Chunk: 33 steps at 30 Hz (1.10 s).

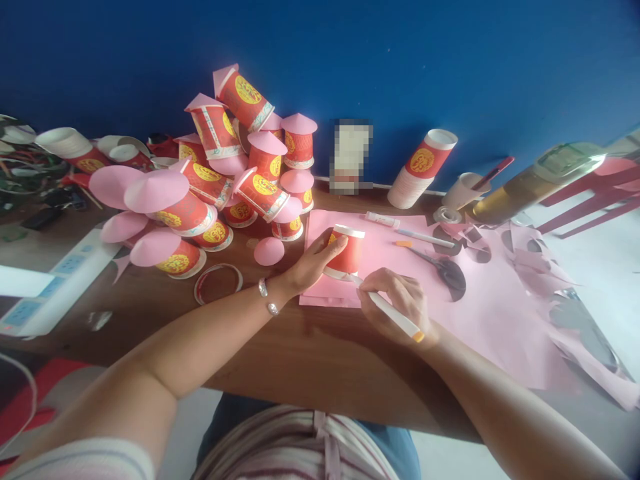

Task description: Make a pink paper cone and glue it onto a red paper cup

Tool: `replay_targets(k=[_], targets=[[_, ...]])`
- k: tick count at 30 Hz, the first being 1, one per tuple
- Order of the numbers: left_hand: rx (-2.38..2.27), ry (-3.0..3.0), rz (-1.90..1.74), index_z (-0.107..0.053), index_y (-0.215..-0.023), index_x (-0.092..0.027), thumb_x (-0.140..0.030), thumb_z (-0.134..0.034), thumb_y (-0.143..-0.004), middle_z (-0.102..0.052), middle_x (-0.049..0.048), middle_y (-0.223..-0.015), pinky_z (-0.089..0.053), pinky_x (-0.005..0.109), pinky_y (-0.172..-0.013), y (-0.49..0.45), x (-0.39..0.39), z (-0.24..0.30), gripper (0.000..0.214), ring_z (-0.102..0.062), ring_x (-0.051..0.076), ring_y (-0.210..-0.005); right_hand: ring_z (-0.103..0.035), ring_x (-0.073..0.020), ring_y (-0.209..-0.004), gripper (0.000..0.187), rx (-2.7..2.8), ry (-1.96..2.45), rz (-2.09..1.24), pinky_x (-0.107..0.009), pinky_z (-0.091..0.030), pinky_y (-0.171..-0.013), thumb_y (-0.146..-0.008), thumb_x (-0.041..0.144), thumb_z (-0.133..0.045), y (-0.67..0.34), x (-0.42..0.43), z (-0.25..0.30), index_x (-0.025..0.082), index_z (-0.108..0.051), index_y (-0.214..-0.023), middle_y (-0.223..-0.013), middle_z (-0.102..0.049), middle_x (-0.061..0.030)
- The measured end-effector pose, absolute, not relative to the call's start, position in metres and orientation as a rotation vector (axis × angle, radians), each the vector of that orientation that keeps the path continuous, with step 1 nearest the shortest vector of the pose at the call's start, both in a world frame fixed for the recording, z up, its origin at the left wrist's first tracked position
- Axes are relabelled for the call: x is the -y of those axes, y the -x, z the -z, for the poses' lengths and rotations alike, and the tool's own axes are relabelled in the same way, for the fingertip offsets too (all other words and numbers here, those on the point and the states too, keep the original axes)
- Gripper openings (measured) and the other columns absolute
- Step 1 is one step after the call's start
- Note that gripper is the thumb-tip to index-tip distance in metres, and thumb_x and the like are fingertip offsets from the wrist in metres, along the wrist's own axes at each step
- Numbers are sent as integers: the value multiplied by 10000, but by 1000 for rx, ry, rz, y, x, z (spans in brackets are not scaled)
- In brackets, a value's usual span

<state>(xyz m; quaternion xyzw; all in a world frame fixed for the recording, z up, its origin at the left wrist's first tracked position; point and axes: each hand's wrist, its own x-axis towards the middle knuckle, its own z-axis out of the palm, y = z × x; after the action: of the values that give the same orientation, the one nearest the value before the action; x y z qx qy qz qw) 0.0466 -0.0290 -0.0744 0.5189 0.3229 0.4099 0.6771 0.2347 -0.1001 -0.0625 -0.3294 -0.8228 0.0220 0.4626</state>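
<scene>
My left hand [314, 261] is closed around a red paper cup [346, 252] that stands upside down on a pink paper sheet [380, 250]. My right hand [397, 303] grips a white pen [390, 312] with an orange end, its tip touching the paper at the cup's rim. A metal bracelet [267, 296] sits on my left wrist.
A pile of red cups with pink cone tops [227, 177] fills the back left. Scissors [440, 265], a glue stick [383, 219], another pen [425, 237], a stack of cups [423, 167], tape [449, 215] and pink offcuts [525, 267] lie to the right. A power strip [55, 277] lies left.
</scene>
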Motion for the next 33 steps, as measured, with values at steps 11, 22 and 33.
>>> replay_targets(k=[11, 22, 33], targets=[[-742, -1166, -931, -607, -1078, -203, -616, -643, -912, -653, 56, -1065, -469, 341, -899, -48, 30, 73, 447, -596, 217, -1006, -596, -108, -598, 161, 2027, 825, -35, -220, -473, -573, -895, 72, -623, -233, 100, 61, 218, -574, -943, -744, -642, 18], [-752, -1217, -911, -626, -1094, -193, -597, -634, -928, -654, 64, -1058, -457, 355, -936, -47, 31, 69, 436, -588, 218, -1004, -606, -100, -599, 139, 2042, 826, -61, -211, -471, -571, -917, 90, -608, -233, 99, 62, 222, -578, -947, -738, -653, 24], [-777, -1311, -898, -645, -1134, -198, -616, -608, -939, -632, 42, -1049, -457, 342, -925, -47, 30, 71, 463, -566, 216, -1017, -654, -108, -602, 150, 2010, 859, 11, -212, -504, -564, -932, 96, -623, -230, 98, 60, 235, -576, -959, -752, -688, 26]])
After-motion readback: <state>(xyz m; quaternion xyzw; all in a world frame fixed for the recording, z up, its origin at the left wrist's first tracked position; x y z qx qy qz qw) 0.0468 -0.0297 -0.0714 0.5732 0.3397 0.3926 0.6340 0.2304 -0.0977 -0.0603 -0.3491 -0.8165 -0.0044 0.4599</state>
